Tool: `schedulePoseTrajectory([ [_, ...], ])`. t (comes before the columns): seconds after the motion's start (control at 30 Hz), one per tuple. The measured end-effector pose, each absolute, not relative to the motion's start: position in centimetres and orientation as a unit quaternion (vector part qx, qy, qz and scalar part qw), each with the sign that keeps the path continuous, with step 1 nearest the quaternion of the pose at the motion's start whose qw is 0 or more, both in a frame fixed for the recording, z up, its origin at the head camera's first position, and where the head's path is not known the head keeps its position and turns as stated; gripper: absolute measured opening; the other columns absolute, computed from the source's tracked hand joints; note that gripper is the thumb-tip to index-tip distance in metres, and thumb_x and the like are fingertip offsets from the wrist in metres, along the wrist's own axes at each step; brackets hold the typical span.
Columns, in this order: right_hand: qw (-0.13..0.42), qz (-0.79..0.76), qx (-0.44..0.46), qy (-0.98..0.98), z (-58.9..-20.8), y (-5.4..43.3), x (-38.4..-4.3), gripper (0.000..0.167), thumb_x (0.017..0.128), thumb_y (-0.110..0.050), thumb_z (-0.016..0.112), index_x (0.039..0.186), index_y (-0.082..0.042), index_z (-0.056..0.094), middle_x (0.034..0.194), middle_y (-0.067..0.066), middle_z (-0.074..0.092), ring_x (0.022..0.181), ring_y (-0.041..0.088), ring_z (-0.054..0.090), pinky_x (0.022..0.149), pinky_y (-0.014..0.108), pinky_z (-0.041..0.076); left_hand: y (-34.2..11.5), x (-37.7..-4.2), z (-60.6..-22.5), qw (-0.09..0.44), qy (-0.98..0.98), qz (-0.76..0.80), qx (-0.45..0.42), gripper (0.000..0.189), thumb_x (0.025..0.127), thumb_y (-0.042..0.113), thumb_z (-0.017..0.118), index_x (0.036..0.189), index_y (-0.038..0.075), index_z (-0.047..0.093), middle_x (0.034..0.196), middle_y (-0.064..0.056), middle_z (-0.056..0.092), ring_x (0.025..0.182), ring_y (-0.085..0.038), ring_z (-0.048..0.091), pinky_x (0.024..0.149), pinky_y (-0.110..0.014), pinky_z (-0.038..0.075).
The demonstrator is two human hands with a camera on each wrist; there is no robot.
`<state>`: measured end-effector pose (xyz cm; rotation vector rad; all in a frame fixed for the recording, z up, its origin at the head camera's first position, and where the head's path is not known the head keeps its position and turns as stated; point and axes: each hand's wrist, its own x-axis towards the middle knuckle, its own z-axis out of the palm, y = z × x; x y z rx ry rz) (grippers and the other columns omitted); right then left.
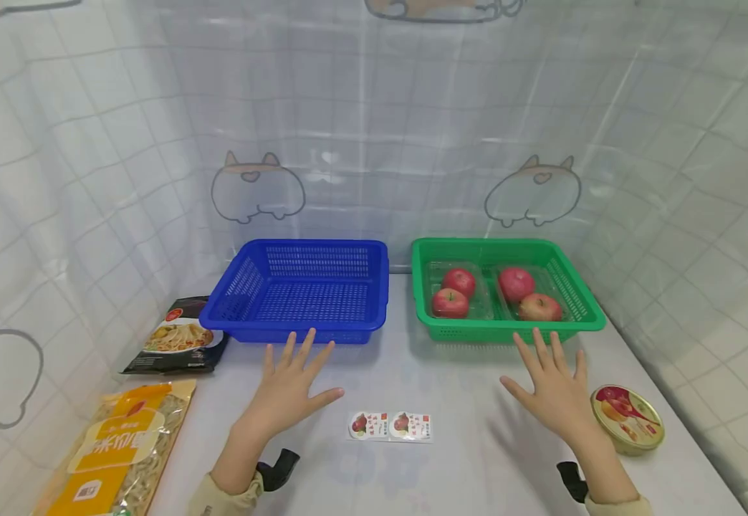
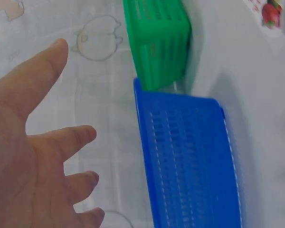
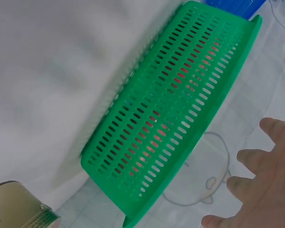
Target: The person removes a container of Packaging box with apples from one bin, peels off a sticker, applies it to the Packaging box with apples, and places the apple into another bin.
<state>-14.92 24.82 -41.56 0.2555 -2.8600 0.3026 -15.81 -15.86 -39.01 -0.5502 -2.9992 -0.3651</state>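
Note:
My left hand [image 1: 290,394] is held palm down with fingers spread, in front of the blue basket [image 1: 309,335], and grips nothing. Likewise spread and holding nothing, my right hand [image 1: 554,394] is in front of the green basket [image 1: 509,331]. In the green basket sit two clear plastic trays, each with two red apples [image 1: 450,303]. Between the hands, a strip of two apple-picture stickers [image 1: 390,426] lies on the white table. Beside the right wrist is a round tin [image 1: 628,418] with a red and gold lid. The left wrist view shows spread fingers [image 2: 42,76] beside the blue basket.
At the left lies a black noodle packet [image 1: 183,337], close against the blue basket. Nearer to me is a yellow and clear food bag [image 1: 122,451]. A white grid-patterned curtain [image 1: 374,143] with dog drawings hangs behind and along both sides of the table.

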Motion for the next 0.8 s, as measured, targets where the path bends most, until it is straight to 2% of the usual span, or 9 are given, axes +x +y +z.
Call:
schedulePoseTrajectory([
  [0.3,0.12,0.109,0.084,-0.983,-41.2,25.6,-15.9,0.079,0.087,-0.054,0.052,0.148,-0.016,0.02,0.151,0.022,0.015,0.138,0.042,0.003,0.103,0.064,-0.009,-12.2,-17.8,-38.3,0.023,-0.967,-0.118,-0.224,0.078,0.084,0.062,0.049,0.146,0.021,0.027,0.153,-0.014,0.008,0.138,-0.039,-0.001,0.105,-0.064,-0.001],
  [0.53,0.108,0.119,0.083,-0.984,-41.1,26.3,-16.9,0.08,0.088,-0.054,0.05,0.149,-0.016,0.016,0.153,0.019,0.008,0.139,0.037,-0.005,0.101,0.067,-0.005,-8.6,-19.5,-37.8,0.019,-0.961,-0.123,-0.247,0.078,0.085,0.065,0.043,0.148,0.024,0.021,0.154,-0.011,0.005,0.139,-0.036,-0.004,0.106,-0.061,-0.001],
  [0.8,0.122,0.137,0.075,-0.98,-41.2,27.2,-18.3,0.078,0.088,-0.051,0.052,0.148,-0.013,0.02,0.152,0.018,0.015,0.138,0.042,0.006,0.101,0.068,0.002,-4.2,-21.7,-38.1,0.02,-0.95,-0.14,-0.278,0.076,0.087,0.061,0.045,0.148,0.022,0.02,0.153,-0.014,0.011,0.139,-0.035,0.0,0.109,-0.056,0.0],
])
